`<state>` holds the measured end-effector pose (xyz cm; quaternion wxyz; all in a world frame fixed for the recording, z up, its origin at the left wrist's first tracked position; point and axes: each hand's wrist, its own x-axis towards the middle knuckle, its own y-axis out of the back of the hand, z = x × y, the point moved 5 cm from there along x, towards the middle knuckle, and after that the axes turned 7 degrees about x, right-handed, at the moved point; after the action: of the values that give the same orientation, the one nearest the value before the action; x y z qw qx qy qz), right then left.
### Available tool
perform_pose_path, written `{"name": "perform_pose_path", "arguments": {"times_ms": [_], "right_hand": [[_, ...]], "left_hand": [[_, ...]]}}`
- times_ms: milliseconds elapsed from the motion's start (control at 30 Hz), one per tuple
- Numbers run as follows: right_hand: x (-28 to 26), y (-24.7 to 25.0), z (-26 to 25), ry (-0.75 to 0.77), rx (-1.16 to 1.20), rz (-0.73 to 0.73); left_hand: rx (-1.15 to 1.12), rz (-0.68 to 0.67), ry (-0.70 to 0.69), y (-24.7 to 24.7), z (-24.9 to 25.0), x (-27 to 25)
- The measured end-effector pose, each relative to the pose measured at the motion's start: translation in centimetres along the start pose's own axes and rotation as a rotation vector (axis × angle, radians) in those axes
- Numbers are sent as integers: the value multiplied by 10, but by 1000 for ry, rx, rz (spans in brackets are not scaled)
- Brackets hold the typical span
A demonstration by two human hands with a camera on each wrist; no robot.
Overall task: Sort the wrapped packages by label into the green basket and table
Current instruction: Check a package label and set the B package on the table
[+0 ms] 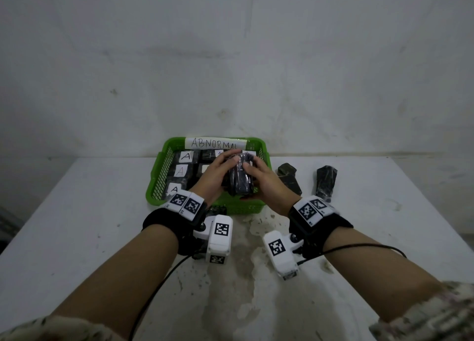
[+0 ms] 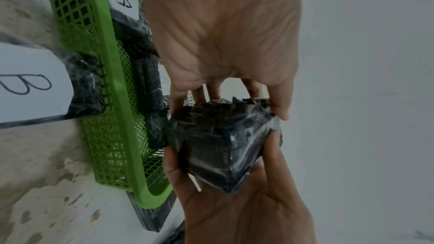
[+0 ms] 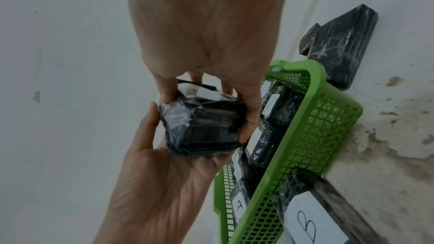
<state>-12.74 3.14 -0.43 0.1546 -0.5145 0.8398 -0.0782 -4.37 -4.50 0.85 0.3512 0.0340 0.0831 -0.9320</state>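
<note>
Both hands hold one black plastic-wrapped package (image 1: pixel 239 180) just above the near right part of the green basket (image 1: pixel 159 166). My left hand (image 1: pixel 220 170) grips its left side and my right hand (image 1: pixel 259 176) cups its right side and underside. In the right wrist view the package (image 3: pixel 204 127) shows a white label on its far face, but the letter cannot be read. The basket holds several black packages labelled A (image 1: pixel 186 156). A paper sign reading ABNORMAL (image 1: pixel 215 143) is fixed to its far rim.
Two black wrapped packages (image 1: pixel 289 179) (image 1: pixel 325 182) lie on the white table (image 1: pixel 89 225) right of the basket. A package labelled B (image 3: pixel 312 218) lies against the basket's near wall. A pale wall stands behind the table.
</note>
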Motion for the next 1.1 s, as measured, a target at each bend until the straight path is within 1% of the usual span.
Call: {"name": "perform_pose_path", "arguments": {"times_ms": [67,233,400,600,733,867,1000,1067,1100], "right_hand": [[0,0,-1,-6,6,-2],[-1,0,4,-82,16,-41],[1,1,1,-64,64,-29],[2,0,4,-100,76,-77],[3,1,2,-90,91,-85],[0,1,1,-77,53,-103],[-2,0,-1,-16,-20,-99],[0,3,-1,16,-73,-75],[0,5,-1,40,-111,-56]], "left_hand": [[0,-15,5,0,-1,-1],[26,-22,-3,2,-1,-2],[-85,-30,21,5,-6,-2],[-104,9,20,8,-5,-2],[-164,-36,45,5,-4,-3],[-123,-26,50,6,-4,-3],[-88,-42,46,2,-4,-4],[-21,-6,43,5,-7,-3],[81,48,16,9,-7,-1]]}}
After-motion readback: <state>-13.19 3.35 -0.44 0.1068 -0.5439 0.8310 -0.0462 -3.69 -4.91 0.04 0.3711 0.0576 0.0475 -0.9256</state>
